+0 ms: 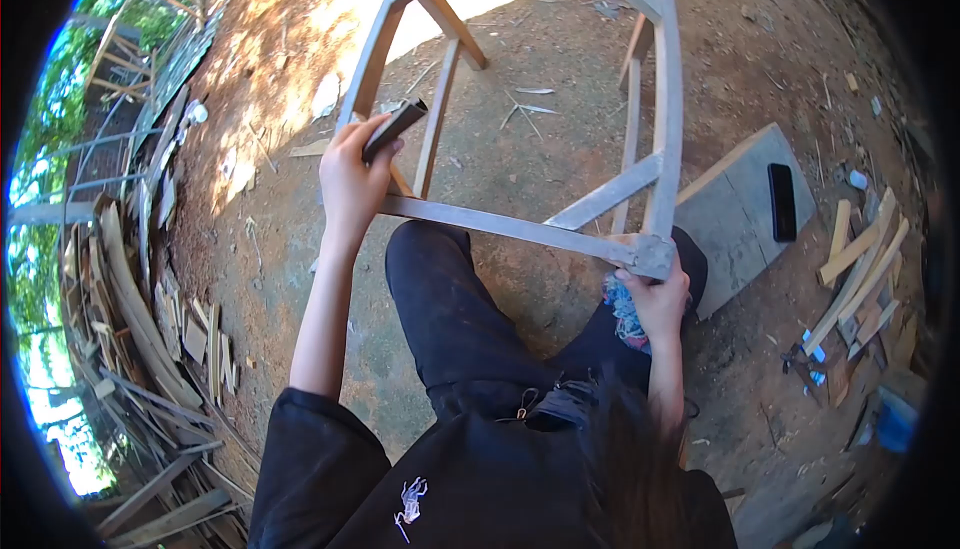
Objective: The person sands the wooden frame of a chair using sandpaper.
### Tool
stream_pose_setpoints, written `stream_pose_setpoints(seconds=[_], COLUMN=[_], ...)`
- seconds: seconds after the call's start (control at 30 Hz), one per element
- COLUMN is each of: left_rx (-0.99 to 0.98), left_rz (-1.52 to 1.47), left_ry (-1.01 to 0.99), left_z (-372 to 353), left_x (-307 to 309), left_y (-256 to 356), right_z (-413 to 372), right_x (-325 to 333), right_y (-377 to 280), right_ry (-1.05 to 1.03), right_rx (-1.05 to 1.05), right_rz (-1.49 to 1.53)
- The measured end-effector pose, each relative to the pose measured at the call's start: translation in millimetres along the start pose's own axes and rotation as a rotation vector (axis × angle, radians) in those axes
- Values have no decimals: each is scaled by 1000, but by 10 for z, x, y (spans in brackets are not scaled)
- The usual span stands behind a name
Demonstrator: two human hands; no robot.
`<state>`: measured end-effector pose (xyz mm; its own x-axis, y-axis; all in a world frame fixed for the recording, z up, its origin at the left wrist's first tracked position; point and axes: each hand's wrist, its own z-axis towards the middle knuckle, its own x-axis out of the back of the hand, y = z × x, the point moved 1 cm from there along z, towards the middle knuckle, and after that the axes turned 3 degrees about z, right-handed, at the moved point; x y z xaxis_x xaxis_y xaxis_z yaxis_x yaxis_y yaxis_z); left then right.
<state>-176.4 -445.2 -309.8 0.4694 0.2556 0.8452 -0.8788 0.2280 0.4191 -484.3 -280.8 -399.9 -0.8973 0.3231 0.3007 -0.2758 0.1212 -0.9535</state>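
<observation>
A wooden chair frame (500,225) stands in front of my knees, with its middle uncovered and slanted braces at several corners. My left hand (355,174) is closed around a short dark bar (394,130) at the frame's near left corner; the bar's squared end points up and to the right, and its lower end is hidden. My right hand (660,299) grips the near right corner (650,255) of the chair frame, fingers wrapped under it. A bunched blue and pink cloth (624,311) lies against my right leg beside this hand.
To the right, a black phone (782,202) lies on a flat grey board (740,219). Wood offcuts (860,269) are scattered beyond it. A pile of wooden strips (140,299) lines the left side. Dirt ground (510,119) shows through the frame.
</observation>
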Motion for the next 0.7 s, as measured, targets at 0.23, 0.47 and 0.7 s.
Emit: stream_pose_setpoints(seconds=[0.23, 0.47, 0.7], left_rx=[-508, -610, -695], left_rz=[-116, -250, -257], left_ry=[-155, -119, -197], left_z=[-735, -247, -229], left_x=[-72, -715, -690], left_y=[908, 1434, 1525], right_z=[41, 95, 33], right_x=[-3, 36, 0], right_y=[94, 132, 231], right_ry=[-36, -102, -36], right_rx=[98, 138, 100], right_rz=[55, 35, 38])
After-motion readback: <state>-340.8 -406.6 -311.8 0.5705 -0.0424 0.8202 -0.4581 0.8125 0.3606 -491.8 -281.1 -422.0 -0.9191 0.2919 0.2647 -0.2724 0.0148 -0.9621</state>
